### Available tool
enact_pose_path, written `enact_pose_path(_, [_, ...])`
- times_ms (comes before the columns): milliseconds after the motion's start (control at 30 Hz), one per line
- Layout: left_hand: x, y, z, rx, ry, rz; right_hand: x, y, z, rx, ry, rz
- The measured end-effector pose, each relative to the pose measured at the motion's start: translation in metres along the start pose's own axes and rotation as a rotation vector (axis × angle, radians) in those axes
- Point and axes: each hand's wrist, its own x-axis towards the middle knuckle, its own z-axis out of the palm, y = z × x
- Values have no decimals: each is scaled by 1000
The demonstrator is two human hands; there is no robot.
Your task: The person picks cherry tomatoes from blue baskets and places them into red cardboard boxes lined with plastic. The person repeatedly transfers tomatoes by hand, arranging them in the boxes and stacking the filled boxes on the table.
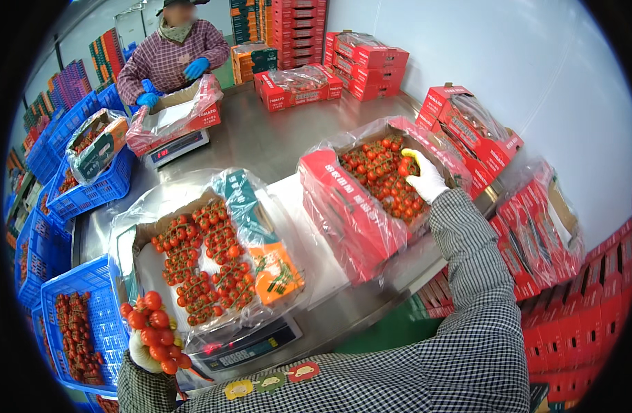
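Note:
My left hand (142, 353), in a white glove, holds up a bunch of cherry tomatoes (155, 330) at the lower left. Beside it, a green-and-orange cardboard box (277, 268), lined with clear plastic, contains several vine tomato clusters (200, 258). This box rests on a digital scale (249, 343). At the right, my gloved right hand (428, 179) reaches into a red cardboard box (336, 206) filled with vine tomatoes (375, 170). Its yellow-tipped fingers and thumb are around a small tomato cluster (408, 167) at the box's right side.
Blue plastic crates (107, 335) with tomatoes line the left. Across the steel table (243, 139), a person (176, 51) in blue gloves handles a red box (192, 121) on another scale (179, 147). Red tomato boxes (468, 124) stand along the wall, and stacked red cartons (569, 330) at lower right.

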Motion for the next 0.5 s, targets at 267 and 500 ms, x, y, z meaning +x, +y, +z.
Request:
enact_pose_path(267, [80,-43,70,-458,-157,-141,117,149,60,-292,65,-145])
enact_pose_path(500, [114,-51,95,-627,-367,-181,103,65,33,-638,-151,126])
